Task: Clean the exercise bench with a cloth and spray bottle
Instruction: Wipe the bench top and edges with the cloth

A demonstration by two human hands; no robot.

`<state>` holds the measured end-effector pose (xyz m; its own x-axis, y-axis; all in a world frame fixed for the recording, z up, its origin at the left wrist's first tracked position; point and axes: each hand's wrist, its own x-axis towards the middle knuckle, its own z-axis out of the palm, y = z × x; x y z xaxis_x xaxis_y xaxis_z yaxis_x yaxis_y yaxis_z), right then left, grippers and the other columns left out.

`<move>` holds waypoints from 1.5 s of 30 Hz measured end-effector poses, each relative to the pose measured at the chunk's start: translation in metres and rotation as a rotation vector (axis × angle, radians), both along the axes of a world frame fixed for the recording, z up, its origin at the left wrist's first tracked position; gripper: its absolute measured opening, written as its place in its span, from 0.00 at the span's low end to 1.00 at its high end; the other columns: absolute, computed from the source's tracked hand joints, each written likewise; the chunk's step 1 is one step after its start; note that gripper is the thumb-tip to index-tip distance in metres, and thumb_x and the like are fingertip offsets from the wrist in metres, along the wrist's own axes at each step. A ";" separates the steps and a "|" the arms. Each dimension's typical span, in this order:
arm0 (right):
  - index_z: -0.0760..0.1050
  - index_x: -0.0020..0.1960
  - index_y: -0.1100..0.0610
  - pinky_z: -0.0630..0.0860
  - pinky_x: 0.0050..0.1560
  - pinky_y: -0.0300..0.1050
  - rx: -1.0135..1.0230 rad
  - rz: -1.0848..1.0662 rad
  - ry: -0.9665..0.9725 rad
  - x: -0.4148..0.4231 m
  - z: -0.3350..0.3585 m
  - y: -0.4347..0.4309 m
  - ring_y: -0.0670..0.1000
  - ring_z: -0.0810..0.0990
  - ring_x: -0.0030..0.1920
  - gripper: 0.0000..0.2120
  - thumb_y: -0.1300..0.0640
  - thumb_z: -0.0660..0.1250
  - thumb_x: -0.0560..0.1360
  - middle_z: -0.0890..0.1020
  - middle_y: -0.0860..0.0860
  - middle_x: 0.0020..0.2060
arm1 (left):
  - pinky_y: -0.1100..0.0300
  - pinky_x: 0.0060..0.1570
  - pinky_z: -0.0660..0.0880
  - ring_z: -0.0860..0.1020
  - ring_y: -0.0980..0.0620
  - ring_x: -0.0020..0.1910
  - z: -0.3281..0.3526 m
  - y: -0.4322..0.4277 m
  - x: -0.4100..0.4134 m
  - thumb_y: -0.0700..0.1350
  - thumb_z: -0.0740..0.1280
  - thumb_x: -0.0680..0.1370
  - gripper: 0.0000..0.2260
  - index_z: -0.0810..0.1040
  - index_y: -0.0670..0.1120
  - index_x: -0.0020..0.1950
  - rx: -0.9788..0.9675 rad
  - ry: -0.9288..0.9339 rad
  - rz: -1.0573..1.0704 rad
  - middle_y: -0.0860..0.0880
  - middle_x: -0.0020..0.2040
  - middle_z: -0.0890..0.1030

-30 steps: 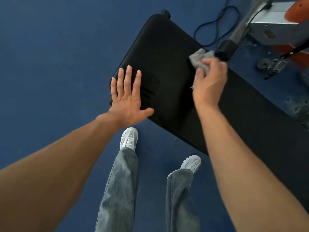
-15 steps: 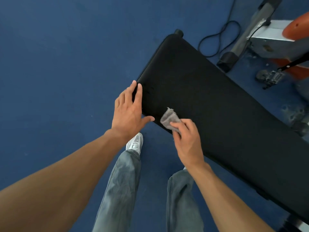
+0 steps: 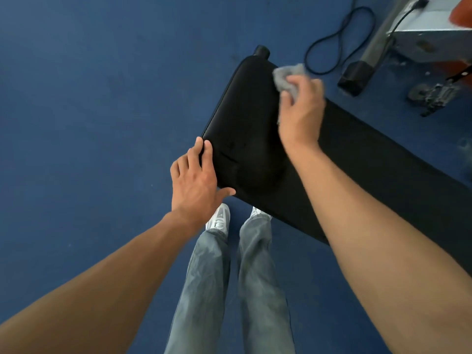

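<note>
Honestly, the right hand point(image 3: 301, 111) had the grey cloth point(image 3: 287, 75) bunched in its fingers at the far edge of the bench point(image 3: 245, 118), left hand point(image 3: 196, 180) resting loose-fingered on the near corner. That close to the edge, a hard swipe could've carried the cloth clean off.

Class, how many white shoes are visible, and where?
2: one white shoe just below the left hand; the other beside it, partly hidden at the black bench edge.

Blurred right hand point(image 3: 301, 111) hides most of the cloth point(image 3: 287, 74); bench point(image 3: 383, 162) and grey machine point(image 3: 429, 26) run off the right edge.
</note>
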<state>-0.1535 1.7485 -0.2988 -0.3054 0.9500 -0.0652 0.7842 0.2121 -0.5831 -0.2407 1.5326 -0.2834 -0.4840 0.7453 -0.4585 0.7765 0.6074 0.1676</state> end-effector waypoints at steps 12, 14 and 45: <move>0.80 0.58 0.58 0.76 0.54 0.50 -0.116 0.250 -0.081 0.140 0.018 -0.043 0.51 0.77 0.51 0.11 0.63 0.72 0.76 0.78 0.53 0.52 | 0.41 0.71 0.65 0.67 0.38 0.73 0.008 0.008 0.000 0.66 0.76 0.67 0.53 0.56 0.41 0.81 -0.084 0.007 -0.017 0.40 0.80 0.60; 0.79 0.59 0.60 0.77 0.54 0.45 -0.191 0.033 -0.106 0.168 0.027 -0.045 0.47 0.75 0.50 0.11 0.64 0.71 0.77 0.76 0.52 0.53 | 0.43 0.71 0.66 0.65 0.38 0.75 0.010 0.009 0.002 0.67 0.73 0.69 0.53 0.52 0.40 0.81 -0.114 0.009 -0.027 0.40 0.81 0.57; 0.78 0.65 0.61 0.78 0.57 0.52 -0.135 0.359 0.028 -0.035 0.010 -0.114 0.58 0.79 0.51 0.18 0.68 0.67 0.75 0.75 0.60 0.53 | 0.58 0.61 0.77 0.77 0.50 0.64 0.000 -0.010 -0.057 0.36 0.63 0.74 0.30 0.67 0.48 0.77 0.241 -0.853 0.724 0.50 0.68 0.75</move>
